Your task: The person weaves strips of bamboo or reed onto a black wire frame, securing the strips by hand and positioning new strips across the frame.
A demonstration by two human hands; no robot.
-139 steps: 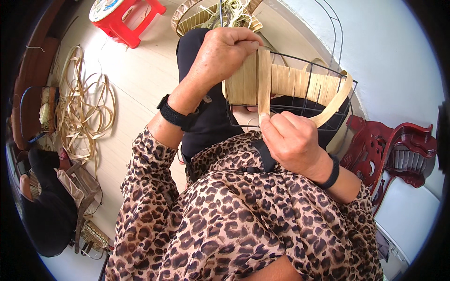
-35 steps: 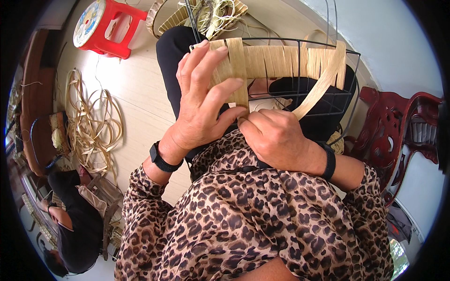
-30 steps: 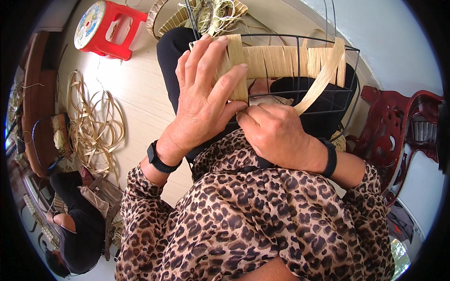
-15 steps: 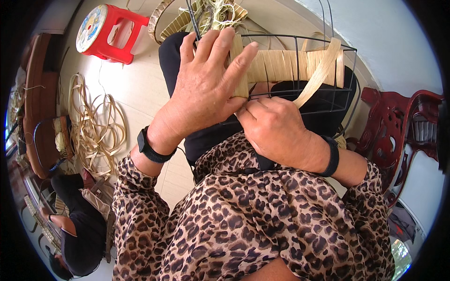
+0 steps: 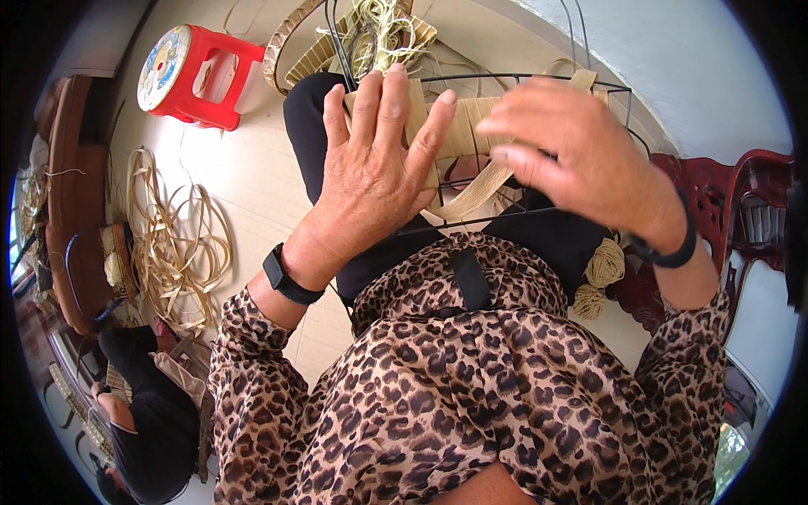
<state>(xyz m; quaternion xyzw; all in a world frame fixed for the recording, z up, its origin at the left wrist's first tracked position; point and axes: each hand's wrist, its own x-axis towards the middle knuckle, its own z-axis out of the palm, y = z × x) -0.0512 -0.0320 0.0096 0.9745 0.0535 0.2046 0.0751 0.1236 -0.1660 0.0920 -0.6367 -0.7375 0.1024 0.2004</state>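
A black wire basket frame rests on my lap, its near side partly woven with flat tan straw strips. My left hand lies flat against the woven part with fingers spread, holding nothing. My right hand is raised over the frame's right side. It grips a loose tan strip that runs down-left from under its palm to the frame's lower wire. Both wrists wear black bands.
A red plastic stool stands on the pale floor at upper left, with a loose coil of straw strips below it. Tangled fibre lies beyond the frame. Twine balls and a dark red chair are at right. Another person sits at lower left.
My right hand has lifted from the frame's lower wire up to its right side, drawing the loose strip along. My left hand stayed pressed flat on the woven strips.
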